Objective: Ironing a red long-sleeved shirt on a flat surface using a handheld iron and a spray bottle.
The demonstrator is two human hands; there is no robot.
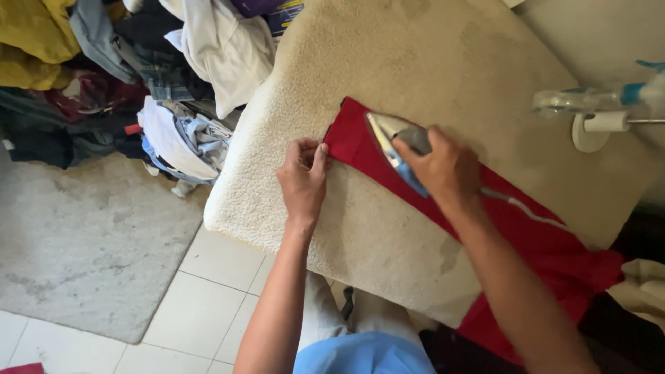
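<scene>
From my head camera, looking down, my right hand (pixel 447 166) is closed around the handle of the iron (pixel 395 142), whose shiny soleplate is tipped up on its edge, nose toward the upper centre of the frame, over the red garment (pixel 533 235). My left hand (pixel 303 179) sits just left of centre, its grip pinched on the near corner of the red cloth where it ends at the middle of the frame, holding that edge down against the padded ironing board (pixel 429 62). The board is my bench here: a cream, fleecy cover, stained in places, filling the upper and middle right. The red garment lies as a long band across it, from the centre down to the lower right, where it drops off the board's edge. The strip between my two hands looks flat and smooth; the part toward the lower right bunches where it hangs, so I judge that end is not yet pressed, and the iron is lifted off the cloth at this moment, not bearing on it. The iron's pale cord (pixel 530 206) trails across the red cloth toward the right. At the right edge a clear spray bottle (pixel 589 100) lies on its side. In the upper left a pile of clothes (pixel 159 90) sits heaped on the floor beside a grey rug (pixel 83 235), with pale floor tiles (pixel 208 305) along the bottom.
</scene>
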